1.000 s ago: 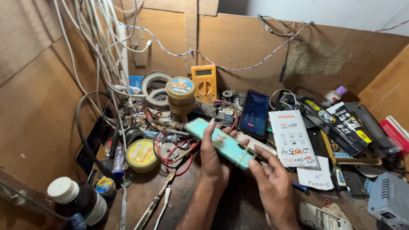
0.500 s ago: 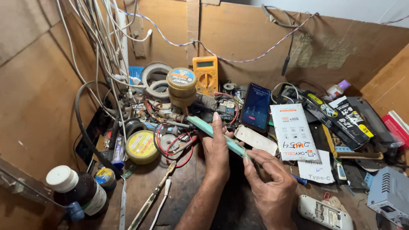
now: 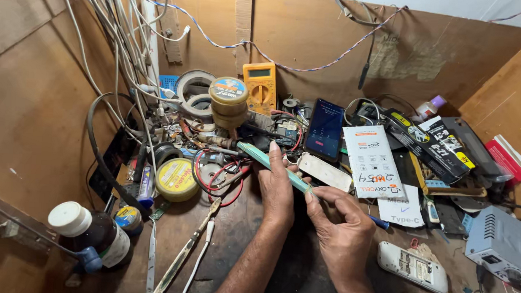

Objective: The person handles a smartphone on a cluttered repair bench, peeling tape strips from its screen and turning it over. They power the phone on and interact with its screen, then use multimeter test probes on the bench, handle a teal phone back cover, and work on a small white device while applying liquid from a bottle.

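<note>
At the far left a dark bottle with a white cap (image 3: pixel 89 235) stands by the wooden wall, with a small blue tube (image 3: pixel 146 185) and a yellow round tin (image 3: pixel 177 179) further in. Red and black wires (image 3: pixel 214 177) coil beside the tin, and a stack of round tins (image 3: pixel 228 102) rises behind them next to a yellow multimeter (image 3: pixel 260 86). At the centre, the left hand (image 3: pixel 276 186) grips a teal phone (image 3: pixel 271 163) edge-on, fingers wrapped over its far side. The right hand (image 3: pixel 342 228) pinches the phone's near end between thumb and fingers; it may hold a thin tool there, but I cannot tell. Right of the hands lie a white phone cover (image 3: pixel 324 171), a dark smartphone (image 3: pixel 325 129), a white keypad phone (image 3: pixel 412 267) and a grey box (image 3: pixel 502 242).
</note>
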Demonstrator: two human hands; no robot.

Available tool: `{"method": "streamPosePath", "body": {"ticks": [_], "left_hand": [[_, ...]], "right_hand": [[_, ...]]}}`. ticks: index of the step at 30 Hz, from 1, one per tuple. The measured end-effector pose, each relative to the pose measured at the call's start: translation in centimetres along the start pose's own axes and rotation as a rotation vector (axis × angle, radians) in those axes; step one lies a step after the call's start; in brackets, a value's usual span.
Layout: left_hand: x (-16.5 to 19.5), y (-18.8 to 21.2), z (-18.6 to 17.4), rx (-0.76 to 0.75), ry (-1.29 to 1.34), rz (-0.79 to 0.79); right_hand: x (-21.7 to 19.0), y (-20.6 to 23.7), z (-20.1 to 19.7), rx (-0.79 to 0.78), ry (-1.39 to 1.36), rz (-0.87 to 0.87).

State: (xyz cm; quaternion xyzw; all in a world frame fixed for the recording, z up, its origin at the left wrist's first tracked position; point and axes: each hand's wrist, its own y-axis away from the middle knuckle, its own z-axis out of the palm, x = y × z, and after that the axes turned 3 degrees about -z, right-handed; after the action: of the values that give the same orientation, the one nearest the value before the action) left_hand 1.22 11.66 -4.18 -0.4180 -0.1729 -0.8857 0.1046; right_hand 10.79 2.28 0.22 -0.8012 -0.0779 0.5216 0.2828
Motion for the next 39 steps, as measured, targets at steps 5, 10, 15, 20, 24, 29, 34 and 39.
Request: {"method": "streamPosePath", "body": {"ticks": [5,10,15,20,24,29,34,39], "left_hand": [[0.0,-0.1,-0.2,0.0,-0.02,-0.011],[-0.1,-0.2,-0.2,-0.001,0.0,0.044],[0.6,-0.5,-0.2,-0.014,0.083,0.031],[1.4,-0.2,-0.2,-0.012,0.065,-0.008],[1.9,0.2,0.0,-0.029,0.031,-0.016],[2.8,0.9,-0.2,-0.218,0.071,-0.001],[3.3,1.1,0.1,-0.316,0.115,0.063],[3.4,0.2,-0.1,-0.199,0.174,-0.113]], "right_hand": [[0.0,-0.1,0.1,-0.005,-0.017,-0.05],[0.1,-0.1,0.2,-0.032,-0.059,-0.053],[-0.2,-0.4,-0.2,-0.081,0.044,-0.107],[-0.7,0.0,-1.0,-0.081,0.082,-0.231],[-0.8,0.2,-0.8,-0.032,0.113,-0.173],[-0.7,0.2,-0.9,0.052,0.1,-0.192],[-0.4,-0.2,-0.7,0.092,-0.075,-0.107],[0.1,-0.9,-1.9,-0.05,-0.061,0.079]]}}
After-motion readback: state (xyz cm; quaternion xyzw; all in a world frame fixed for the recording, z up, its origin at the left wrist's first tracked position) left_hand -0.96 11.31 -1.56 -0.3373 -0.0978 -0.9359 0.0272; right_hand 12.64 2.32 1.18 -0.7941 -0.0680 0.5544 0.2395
